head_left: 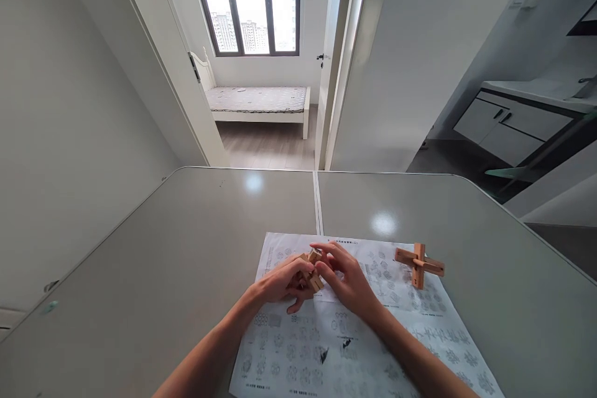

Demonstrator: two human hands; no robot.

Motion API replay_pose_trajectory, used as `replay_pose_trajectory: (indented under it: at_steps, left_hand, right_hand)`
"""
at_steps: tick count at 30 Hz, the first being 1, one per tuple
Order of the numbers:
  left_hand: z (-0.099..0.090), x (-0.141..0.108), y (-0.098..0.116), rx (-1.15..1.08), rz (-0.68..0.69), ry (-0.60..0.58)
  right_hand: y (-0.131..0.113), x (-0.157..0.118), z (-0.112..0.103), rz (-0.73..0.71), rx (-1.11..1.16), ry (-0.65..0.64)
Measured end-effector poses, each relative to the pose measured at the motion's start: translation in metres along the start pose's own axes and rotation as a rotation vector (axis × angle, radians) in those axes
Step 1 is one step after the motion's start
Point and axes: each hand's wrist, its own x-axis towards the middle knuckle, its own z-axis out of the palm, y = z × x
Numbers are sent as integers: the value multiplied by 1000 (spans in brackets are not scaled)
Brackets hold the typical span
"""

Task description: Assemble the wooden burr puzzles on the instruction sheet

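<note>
Near the top of a printed paper sheet (298, 379), my left hand (286, 280) grips a small cluster of wooden blocks (316, 282). My right hand (344, 277) meets it from the other side, with its thumb and fingers closed around the upper part of the same cluster. The fingers partly hide the blocks. To the right, a cross-shaped wooden piece (418, 266) made of interlocked bars rests on the sheet's upper right part, touched by neither hand.
The sheet lies on a large grey table (196, 249) with a seam down its middle. Past the far edge are an open doorway, a bed (259, 101) and a window. A white cabinet (513, 118) stands at the right.
</note>
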Motion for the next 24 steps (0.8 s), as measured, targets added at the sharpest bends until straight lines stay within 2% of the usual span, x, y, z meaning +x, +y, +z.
replay_pose_trajectory:
  at_steps: [2, 8, 13, 16, 20, 24]
  left_hand:
    - [-2, 1, -2, -28, -32, -58]
    - [-3, 2, -4, -51, 0, -89]
    - [1, 2, 0, -69, 32, -109]
    - [1, 3, -1, -83, 42, -123]
    - [-3, 4, -4, -136, 88, -71]
    - [-6, 5, -7, -159, 137, 54]
  right_hand:
    - [-1, 1, -2, 54, 62, -15]
    - [3, 4, -6, 259, 342, -42]
    - [4, 7, -9, 290, 455, 39]
    - [5, 6, -11, 295, 445, 83]
    - [11, 5, -15, 319, 361, 180]
    - [20, 7, -19, 371, 410, 365]
